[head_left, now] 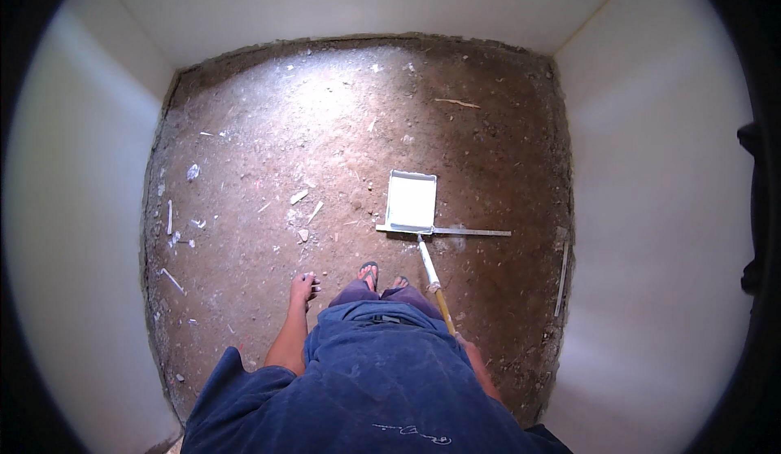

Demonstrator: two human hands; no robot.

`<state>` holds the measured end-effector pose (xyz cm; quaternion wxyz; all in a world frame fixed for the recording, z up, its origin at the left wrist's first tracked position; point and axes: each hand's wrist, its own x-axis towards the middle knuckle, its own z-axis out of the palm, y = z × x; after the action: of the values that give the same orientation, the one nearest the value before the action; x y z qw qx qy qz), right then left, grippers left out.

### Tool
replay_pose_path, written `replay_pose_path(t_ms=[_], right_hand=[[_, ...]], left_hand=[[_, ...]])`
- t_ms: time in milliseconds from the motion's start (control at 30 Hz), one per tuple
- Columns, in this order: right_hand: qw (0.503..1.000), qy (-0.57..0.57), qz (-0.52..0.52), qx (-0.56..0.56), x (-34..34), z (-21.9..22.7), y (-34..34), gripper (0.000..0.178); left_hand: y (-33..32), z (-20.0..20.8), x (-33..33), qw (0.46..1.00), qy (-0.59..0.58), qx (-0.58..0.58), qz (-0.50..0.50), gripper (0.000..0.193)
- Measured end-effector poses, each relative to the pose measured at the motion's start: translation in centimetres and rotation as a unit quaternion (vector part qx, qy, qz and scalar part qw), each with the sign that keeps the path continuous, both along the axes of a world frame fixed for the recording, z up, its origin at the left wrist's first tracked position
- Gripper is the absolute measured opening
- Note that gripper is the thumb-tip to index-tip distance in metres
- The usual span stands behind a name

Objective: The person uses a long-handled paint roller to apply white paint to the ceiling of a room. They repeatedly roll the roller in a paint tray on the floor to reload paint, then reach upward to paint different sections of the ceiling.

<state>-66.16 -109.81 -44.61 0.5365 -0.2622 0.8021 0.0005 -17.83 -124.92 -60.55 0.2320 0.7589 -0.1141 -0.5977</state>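
We note right hand [464, 342] gripping slender yellow-and-white pole [442, 307], left hand [304, 288] half-open, empty; a sideways pull could tip square white tray [390, 200] mid-frame.

Bright glare on far floor [327, 96]

The tray [389, 200], squarish and pale-rimmed, sits on the floor [268, 157], its inside a bright, even white. The pole [429, 264] — white on its upper part, yellow below — slants down and rightward from the tray's near side; whether its far end touches the tray is unclear.
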Motion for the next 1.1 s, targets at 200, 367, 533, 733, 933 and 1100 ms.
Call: replay_pose_path(t_ms=[200, 367, 533, 733, 933, 1100], right_hand=[[0.987, 0.077, 0.127, -0.056, 1.7, -0.3, -2.4, 0.057], [0.999, 0.030, 0.004, 0.019, 2.0, 0.2, -6.8, 0.058], [0.984, 0.083, 0.152, -0.044, 1.7, 1.0, -5.0, 0.059], [0.988, 0.061, 0.137, -0.041, 0.8, 2.0, -1.3, 0.058], [0.994, 0.036, 0.097, -0.032, 1.4, -0.2, -3.2, 0.057], [0.991, 0.045, 0.124, -0.033, 0.5, -1.0, -5.1, 0.059]], left_hand=[[1.6, -0.1, 0.9, 1.000, -0.008, 0.004, -0.001, 0.026], [2.1, -0.6, 1.8, 1.000, -0.010, 0.005, -0.006, 0.025], [2.0, -0.7, 1.8, 1.000, -0.022, 0.004, 0.020, 0.025], [3.1, -0.6, 1.2, 0.999, -0.015, 0.013, 0.041, 0.025], [4.4, -0.9, 0.7, 0.998, -0.007, 0.032, 0.058, 0.025], [3.7, -1.1, 0.4, 0.999, -0.004, 0.023, 0.031, 0.025]])
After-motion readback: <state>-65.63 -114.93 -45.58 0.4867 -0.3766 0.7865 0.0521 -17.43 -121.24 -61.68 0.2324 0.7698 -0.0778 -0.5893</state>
